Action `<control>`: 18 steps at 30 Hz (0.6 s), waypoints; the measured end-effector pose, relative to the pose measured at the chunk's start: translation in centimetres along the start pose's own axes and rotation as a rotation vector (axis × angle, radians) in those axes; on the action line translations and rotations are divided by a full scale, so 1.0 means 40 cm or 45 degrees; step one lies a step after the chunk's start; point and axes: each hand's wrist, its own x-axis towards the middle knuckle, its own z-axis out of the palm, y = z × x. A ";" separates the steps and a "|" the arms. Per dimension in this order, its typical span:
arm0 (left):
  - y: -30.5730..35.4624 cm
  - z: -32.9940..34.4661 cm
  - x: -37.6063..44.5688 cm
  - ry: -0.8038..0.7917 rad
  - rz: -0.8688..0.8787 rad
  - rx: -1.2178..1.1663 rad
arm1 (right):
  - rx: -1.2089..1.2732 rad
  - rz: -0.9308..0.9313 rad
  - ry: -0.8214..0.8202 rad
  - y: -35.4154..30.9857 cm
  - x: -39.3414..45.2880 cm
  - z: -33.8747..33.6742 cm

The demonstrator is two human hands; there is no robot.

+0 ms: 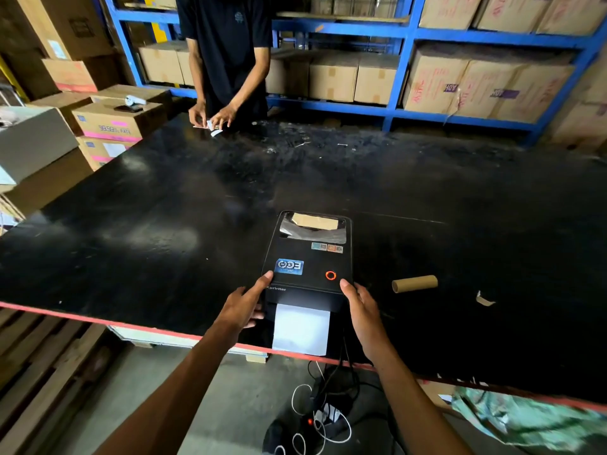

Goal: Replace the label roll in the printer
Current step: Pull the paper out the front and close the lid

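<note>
A black label printer [308, 257] sits near the front edge of the black table [164, 208], lid down, with an orange ring lit on top. A white label strip [300, 328] hangs out of its front slot. Through the lid window a brown piece of the roll [313, 221] shows. My left hand [244, 305] grips the printer's front left corner, thumb on top. My right hand [359, 311] holds the front right corner the same way. An empty cardboard core [414, 284] lies on the table to the right of the printer.
A person in a dark shirt [226, 44] stands across the table handling white labels [210, 126]. A torn paper scrap [484, 300] lies right of the core. Cables and a power strip [322, 412] lie on the floor below. Cardboard boxes [115, 123] and blue shelving [407, 37] surround the table.
</note>
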 end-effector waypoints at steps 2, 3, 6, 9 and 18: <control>-0.004 -0.003 0.008 -0.012 -0.042 0.000 | 0.034 -0.003 0.034 0.002 -0.003 0.006; -0.007 -0.004 0.013 -0.018 -0.055 -0.008 | 0.048 -0.008 0.049 0.002 -0.004 0.010; -0.017 -0.003 0.026 -0.029 -0.047 -0.032 | 0.104 -0.020 0.097 0.006 -0.002 0.020; -0.022 -0.001 0.035 -0.017 -0.022 -0.043 | 0.141 -0.034 0.118 0.007 0.000 0.021; -0.034 0.003 0.040 0.008 0.024 -0.091 | 0.171 -0.068 0.149 0.027 0.003 0.030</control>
